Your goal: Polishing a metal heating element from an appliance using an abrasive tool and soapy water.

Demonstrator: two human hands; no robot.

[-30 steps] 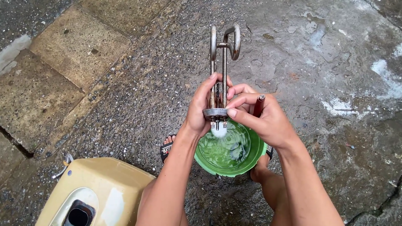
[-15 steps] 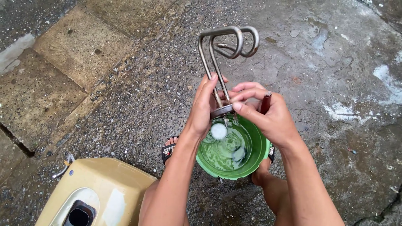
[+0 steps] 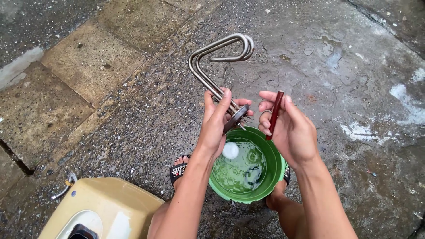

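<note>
Above the green bucket: both hands raised over the rim, left hand (image 3: 218, 121) on the far-left side, right hand (image 3: 290, 128) on the far-right side.
Green bucket (image 3: 275, 177): standing on wet concrete ground (image 3: 133, 115), between two feet; holding water, with a small white round object (image 3: 230, 150) floating near the left wall.
Heating element (image 3: 212, 66): bent metal tube, looped at the top, rising up and to the left from above the bucket; round flange (image 3: 234, 118) at the lower end, tilted, just over the far rim.
Left hand fingers: curled around the tube just above the flange, thumb pressed along the near side, gripping firmly.
Right hand fingers: loosely bent, pinching a thin dark red stick-like tool (image 3: 274, 114), held nearly upright; lower tip near the bucket's far rim, apart from the flange.
Gap between hands: flange and tool close but not touching.
Feet: left one in a black sandal (image 3: 178, 170) just left of the bucket; right one partly hidden behind the bucket's right wall.
Left of the bucket, near the lower edge: yellowish plastic casing (image 3: 110, 208) with a dark opening, lying on the ground.
Farther left of the bucket: rough paving slabs (image 3: 84, 66) with a dark crack.
Right of the bucket: pale patches on the wet ground.
</note>
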